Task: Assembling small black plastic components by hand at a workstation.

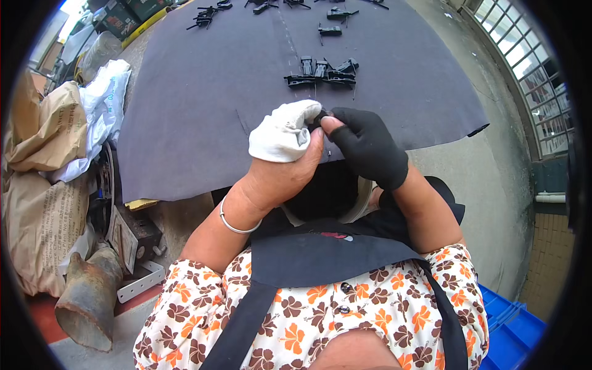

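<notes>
My left hand, in a white glove with the thumb bare, is closed around a small black plastic part. My right hand, in a black glove with bare fingertips, pinches the same part from the other side. Most of the part is hidden by my fingers, so its full shape does not show. Both hands meet over the near edge of a table covered with a grey cloth. Just beyond them lies a cluster of black plastic clip-like parts with thin prongs.
More black parts lie along the table's far side, and one sits alone. Below my hands is a dark round container. Brown paper sacks, a white bag and a rusty pipe crowd the left. A blue crate stands lower right.
</notes>
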Tool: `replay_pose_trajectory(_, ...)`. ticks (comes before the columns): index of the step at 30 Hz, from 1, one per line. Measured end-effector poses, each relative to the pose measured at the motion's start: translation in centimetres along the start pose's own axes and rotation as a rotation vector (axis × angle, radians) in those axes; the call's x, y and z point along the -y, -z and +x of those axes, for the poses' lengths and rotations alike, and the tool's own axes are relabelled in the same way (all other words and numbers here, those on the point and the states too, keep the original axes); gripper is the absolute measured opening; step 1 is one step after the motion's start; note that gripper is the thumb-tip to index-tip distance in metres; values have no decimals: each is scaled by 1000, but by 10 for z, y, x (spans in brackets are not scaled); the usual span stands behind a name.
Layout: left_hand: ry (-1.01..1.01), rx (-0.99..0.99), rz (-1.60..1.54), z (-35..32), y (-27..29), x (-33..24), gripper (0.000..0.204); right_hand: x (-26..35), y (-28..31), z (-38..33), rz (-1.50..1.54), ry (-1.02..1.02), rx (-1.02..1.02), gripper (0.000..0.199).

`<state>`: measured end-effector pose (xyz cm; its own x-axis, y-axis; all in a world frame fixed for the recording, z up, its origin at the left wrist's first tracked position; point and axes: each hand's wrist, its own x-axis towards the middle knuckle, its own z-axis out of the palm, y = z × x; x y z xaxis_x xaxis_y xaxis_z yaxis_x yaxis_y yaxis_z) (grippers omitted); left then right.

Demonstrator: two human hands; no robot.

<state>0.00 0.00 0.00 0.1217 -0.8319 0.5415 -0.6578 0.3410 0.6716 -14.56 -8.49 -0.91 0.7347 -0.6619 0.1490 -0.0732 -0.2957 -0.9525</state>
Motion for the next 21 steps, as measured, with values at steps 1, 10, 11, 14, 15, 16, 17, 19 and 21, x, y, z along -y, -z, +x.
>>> replay_pose_trajectory(1,-56,-1,97,-1,0,1,23,-3,-2,0,36,-7,5,19)
replay_pose_trajectory(10,336,7,-415,3,8,-1,26,-6,11,1,-125,43,13,15)
replay_pose_trajectory(11,414,33,-532,5,13,0,26,-8,12,0,-306,57,-19,13)
replay_pose_trajectory(14,495,42,-679,6,13,-1,25,-7,18,0,-281,185,5,14)
replay_pose_trajectory(15,493,16,-703,7,11,-1,25,-7,18,0,-280,185,6,14)
replay_pose_trajectory(16,494,16,-702,7,10,-1,25,-8,18,0,-225,242,-49,13)
replay_pose_trajectory(17,451,64,-613,5,8,1,28,-9,18,0,-169,300,-103,13)
replay_pose_trajectory(19,430,179,-519,7,6,-6,32,-6,16,-1,-42,195,-91,13)
replay_pose_trajectory(21,419,258,-545,7,8,-10,31,-2,13,0,87,93,-77,13)
